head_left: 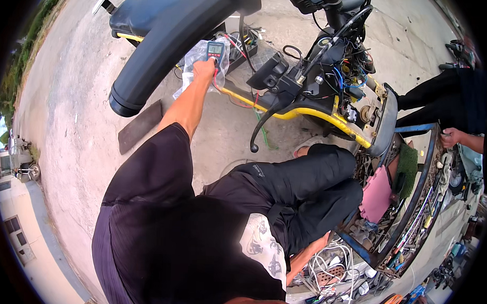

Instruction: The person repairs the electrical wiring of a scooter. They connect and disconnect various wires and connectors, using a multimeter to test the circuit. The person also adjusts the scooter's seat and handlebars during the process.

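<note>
My left hand (204, 70) reaches forward with its fingers closed at the dial of a dark multimeter (215, 50) with a lit screen. The meter lies on clear plastic wrap (190, 59), and a red test lead runs down beside it. Just right of it, the yellow frame tube (288, 114) of a stripped scooter passes, with a black brake lever (261, 128) in front. My right hand (322, 241) is low on the right, beside my bent knee and close to a tangle of white cable (348, 265). Its fingers are hidden, so what it holds cannot be made out.
A thick black seat-like part (174, 53) hangs over the upper left. Loose wiring (345, 75) spills from the scooter's front. A blue-edged metal rack (366, 255) holds tools, a pink mat (376, 195) and green turf (407, 171). Another person's hand (452, 137) touches the rack.
</note>
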A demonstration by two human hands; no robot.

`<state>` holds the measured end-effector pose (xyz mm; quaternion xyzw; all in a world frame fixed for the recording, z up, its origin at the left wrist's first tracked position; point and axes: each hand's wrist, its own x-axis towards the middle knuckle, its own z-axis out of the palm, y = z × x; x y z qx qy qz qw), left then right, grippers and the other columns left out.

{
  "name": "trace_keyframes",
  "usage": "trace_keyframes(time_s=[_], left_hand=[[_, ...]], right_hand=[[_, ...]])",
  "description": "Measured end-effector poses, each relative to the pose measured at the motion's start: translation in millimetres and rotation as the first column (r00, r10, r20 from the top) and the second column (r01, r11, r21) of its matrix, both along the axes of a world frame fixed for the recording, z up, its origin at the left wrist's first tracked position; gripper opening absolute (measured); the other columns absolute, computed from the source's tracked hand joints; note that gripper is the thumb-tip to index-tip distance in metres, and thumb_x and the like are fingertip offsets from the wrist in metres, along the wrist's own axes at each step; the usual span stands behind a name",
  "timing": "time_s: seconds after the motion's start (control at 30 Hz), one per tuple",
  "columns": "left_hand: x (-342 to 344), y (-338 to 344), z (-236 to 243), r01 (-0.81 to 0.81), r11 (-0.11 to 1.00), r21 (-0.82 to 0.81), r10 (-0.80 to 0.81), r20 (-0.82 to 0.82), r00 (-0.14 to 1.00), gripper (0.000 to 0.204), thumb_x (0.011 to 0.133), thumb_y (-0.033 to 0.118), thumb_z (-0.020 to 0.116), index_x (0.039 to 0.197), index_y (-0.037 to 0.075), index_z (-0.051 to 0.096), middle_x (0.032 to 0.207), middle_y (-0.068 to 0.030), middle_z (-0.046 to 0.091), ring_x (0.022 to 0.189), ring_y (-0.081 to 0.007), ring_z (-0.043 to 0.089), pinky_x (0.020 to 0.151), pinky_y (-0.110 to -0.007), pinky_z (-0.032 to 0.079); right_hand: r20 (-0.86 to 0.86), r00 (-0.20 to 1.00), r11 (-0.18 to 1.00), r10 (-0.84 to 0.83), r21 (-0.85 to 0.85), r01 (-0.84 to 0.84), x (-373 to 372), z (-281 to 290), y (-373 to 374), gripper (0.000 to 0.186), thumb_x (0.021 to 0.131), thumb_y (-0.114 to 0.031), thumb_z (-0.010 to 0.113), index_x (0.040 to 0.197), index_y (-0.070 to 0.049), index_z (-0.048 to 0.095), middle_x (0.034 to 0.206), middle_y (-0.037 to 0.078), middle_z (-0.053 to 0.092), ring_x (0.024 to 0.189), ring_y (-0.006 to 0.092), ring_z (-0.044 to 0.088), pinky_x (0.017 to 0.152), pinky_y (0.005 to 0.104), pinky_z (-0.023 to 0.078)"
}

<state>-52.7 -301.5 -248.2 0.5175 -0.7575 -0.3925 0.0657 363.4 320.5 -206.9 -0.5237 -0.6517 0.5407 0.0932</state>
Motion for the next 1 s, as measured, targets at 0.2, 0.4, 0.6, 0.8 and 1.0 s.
trace_keyframes(time_s=[0.2, 0.4, 0.6, 0.8, 1.0], left_hand=[[-23.3, -46.1, -79.9, -0.194, 0.959, 0.205, 0.210, -0.057, 0.976, 0.044, 0.078, 0.027, 0.085, 0.108, -0.005, 0.080, 0.114, -0.0210, 0.079, 0.102, -0.0337, 0.077, 0.091, -0.043, 0.057], [-50.6, -29.4, -82.9, -0.298, 0.930, 0.216, 0.292, 0.061, 0.954, 0.041, 0.080, 0.023, 0.086, 0.111, -0.003, 0.079, 0.116, -0.0189, 0.079, 0.101, -0.0297, 0.078, 0.087, -0.041, 0.059], [-21.5, 23.5, -5.7, -0.042, 0.986, -0.161, 0.068, 0.160, 0.985, 0.033, 0.087, 0.025, 0.075, 0.110, 0.001, 0.079, 0.113, -0.0225, 0.079, 0.108, -0.0413, 0.077, 0.090, -0.049, 0.060], [2.1, 15.4, -15.9, 0.210, 0.877, -0.433, -0.160, 0.149, 0.976, 0.028, 0.090, 0.028, 0.070, 0.108, 0.006, 0.073, 0.102, -0.0213, 0.079, 0.103, -0.0434, 0.076, 0.090, -0.055, 0.057], [6.1, -3.4, -44.3, 0.228, 0.832, -0.505, -0.240, 0.043, 0.970, 0.024, 0.088, 0.025, 0.071, 0.106, 0.010, 0.073, 0.098, -0.0222, 0.078, 0.098, -0.0442, 0.075, 0.088, -0.054, 0.057]], right_hand=[[0.009, 0.983, 0.918, 0.183, 0.356, -0.174, -64.6, 54.4, -28.4, 0.054, 0.112, -0.035, 0.054, 0.147, 0.007, 0.058, 0.145, 0.026, 0.061, 0.128, 0.0367, 0.060, 0.115, 0.0429, 0.043], [0.151, 0.947, 0.753, 0.284, 0.576, -0.318, -115.9, 40.4, -24.0, 0.061, 0.110, -0.042, 0.057, 0.150, 0.004, 0.055, 0.152, 0.028, 0.051, 0.141, 0.0429, 0.049, 0.120, 0.0507, 0.037], [0.253, 0.911, 0.671, 0.327, 0.616, -0.412, -153.0, 23.2, -0.7, 0.063, 0.109, -0.041, 0.060, 0.155, 0.001, 0.048, 0.155, 0.027, 0.047, 0.144, 0.0448, 0.046, 0.121, 0.0520, 0.037], [0.318, 0.877, 0.604, 0.361, 0.636, -0.480, -162.5, 13.9, 9.8, 0.067, 0.109, -0.042, 0.060, 0.159, -0.001, 0.044, 0.160, 0.027, 0.045, 0.147, 0.0448, 0.043, 0.123, 0.0525, 0.034], [0.357, 0.835, 0.517, 0.418, 0.662, -0.542, -171.1, 7.7, 23.1, 0.071, 0.108, -0.044, 0.060, 0.161, 0.001, 0.041, 0.162, 0.029, 0.043, 0.150, 0.0461, 0.039, 0.125, 0.0530, 0.031]])
